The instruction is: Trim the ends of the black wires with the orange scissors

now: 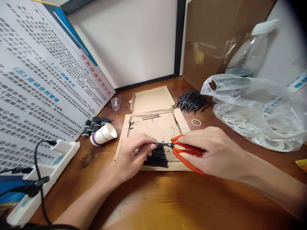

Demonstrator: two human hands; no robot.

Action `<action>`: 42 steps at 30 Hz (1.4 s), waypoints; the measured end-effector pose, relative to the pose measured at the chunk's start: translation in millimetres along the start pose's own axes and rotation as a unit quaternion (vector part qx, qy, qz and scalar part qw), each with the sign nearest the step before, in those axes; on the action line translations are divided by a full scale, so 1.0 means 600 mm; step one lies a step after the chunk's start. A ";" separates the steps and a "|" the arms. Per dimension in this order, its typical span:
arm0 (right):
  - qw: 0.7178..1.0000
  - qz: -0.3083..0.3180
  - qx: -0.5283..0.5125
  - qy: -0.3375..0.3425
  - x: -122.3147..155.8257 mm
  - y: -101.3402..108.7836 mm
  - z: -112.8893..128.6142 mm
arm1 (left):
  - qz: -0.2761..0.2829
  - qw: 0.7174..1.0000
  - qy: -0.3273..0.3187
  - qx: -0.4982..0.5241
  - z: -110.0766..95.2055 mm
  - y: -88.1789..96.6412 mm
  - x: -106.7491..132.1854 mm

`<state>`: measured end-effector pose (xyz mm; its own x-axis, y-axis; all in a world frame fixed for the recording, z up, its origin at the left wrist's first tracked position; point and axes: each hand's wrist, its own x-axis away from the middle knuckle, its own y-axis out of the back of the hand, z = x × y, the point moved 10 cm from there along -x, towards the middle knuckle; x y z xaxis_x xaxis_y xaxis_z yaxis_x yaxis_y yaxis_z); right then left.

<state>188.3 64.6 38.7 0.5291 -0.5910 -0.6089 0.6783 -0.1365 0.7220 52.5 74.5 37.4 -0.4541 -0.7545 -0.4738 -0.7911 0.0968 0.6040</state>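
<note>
Black wire bundle (pixel 157 157) sits at the near edge of the cardboard tray (pixel 153 123), strands packed tight and fanned flat, cut ends ragged, partly hidden under the left hand (pixel 131 156). Left hand is closed around the bundle's left end, thumb and fingertips pinching it from above. Right hand (pixel 213 151) is wrapped around the orange-handled scissors (pixel 184 150), fingers through the loops; the dark blades point left, look nearly together, and the tip is at the bundle's top by the left fingertips. Both forearms rest over the wooden table (pixel 168 198). White power strip (pixel 48 172) lies near left with a black cable plugged in. Tray is a flattened shallow box, its floor dusted with tiny black snippets, a few loose black strands near its far side, far flap folded back. Paper cup (pixel 104 134) lies on its side left of the tray, mouth toward the tray, contents cannot be seen. Small tied bundles (pixel 94 123) of black wire lie just behind it. Single rubber band (pixel 196 122) lies right of the tray. Clear plastic bag (pixel 251 108) at right holds many pale rubber bands. Small clear plastic cup (pixel 115 103) stands upright farther back, looks empty. Loose pile of black wires (pixel 192 101) lies beyond the tray's right corner. Clear plastic bottle (pixel 251 51) leans behind the bag. Brown cardboard box (pixel 216 35) stands against the wall. Printed board (pixel 40 70) leans at far left.
</note>
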 end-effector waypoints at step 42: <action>0.998 -0.061 0.011 -0.018 -0.001 0.031 -0.009 | 0.012 0.999 -0.002 -0.047 0.009 0.006 -0.005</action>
<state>203.3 66.5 50.7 0.4250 -0.5974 -0.6801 0.7250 -0.2253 0.6509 48.9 80.7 37.4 -0.4745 -0.7502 -0.4604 -0.7375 0.0534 0.6732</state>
